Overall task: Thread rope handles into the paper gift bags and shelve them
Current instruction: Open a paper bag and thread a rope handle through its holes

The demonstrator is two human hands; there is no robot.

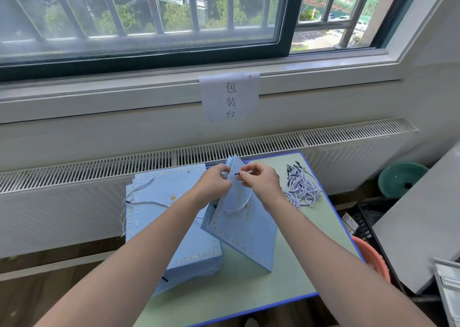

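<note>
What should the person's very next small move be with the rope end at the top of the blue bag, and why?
Probably push the dark rope tip through the hole near the bag's top edge. The right hand pinches the rope right at the upright blue gift bag, the left hand steadies that edge, and the rest of the rope hangs in a loop down the bag's front, so one end seems still unthreaded.

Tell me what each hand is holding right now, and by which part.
The left hand holds the light blue gift bag by its top edge. The right hand pinches the rope handle near its dark tip, at the bag's top edge.
</note>
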